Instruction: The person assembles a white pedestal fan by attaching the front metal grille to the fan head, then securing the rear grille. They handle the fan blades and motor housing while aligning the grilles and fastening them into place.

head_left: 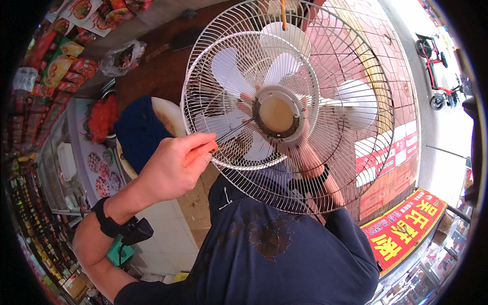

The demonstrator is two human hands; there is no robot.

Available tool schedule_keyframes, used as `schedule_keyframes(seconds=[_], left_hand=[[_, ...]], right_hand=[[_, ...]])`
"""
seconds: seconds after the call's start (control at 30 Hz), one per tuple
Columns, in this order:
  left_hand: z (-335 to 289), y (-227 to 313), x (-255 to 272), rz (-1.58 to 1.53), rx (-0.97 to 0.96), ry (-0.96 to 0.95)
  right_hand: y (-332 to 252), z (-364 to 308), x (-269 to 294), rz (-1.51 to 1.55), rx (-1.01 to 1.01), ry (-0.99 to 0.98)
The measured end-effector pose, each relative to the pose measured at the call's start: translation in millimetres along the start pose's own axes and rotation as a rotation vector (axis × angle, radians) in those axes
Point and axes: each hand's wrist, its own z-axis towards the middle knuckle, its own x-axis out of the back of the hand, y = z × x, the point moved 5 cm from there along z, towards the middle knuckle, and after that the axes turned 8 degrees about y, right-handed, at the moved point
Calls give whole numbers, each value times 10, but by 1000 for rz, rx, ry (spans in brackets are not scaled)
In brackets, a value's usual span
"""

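Note:
A white fan with a round wire guard (378,168) fills the space in front of me. Inside its smaller inner guard ring are pale blades (229,71) around a hub with a tan centre disc (276,114). My left hand (175,165) is closed around an orange handle, which looks like a screwdriver (203,150); a thin dark shaft runs from it toward the hub. My right hand (300,137) is behind the wires near the hub, its fingers partly hidden, and appears to support the fan from below. What it grips cannot be made out.
White rounded shapes (356,104) show through the guard, and a thin orange rod (283,12) stands at its top. To the left are a stool with dark blue cloth (137,127), packaged goods (66,66) and a clear plastic bag (122,58). A red banner (406,229) and a parked scooter (434,71) are to the right.

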Motion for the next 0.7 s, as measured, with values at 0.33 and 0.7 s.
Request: schedule_keyframes(seconds=[0.33, 0.7], left_hand=[[-11, 25, -3, 56, -74, 19], [-69, 23, 0, 185, -226, 39]], right_hand=[[-10, 1, -59, 101, -43, -45], [20, 4, -45, 128, -39, -32]])
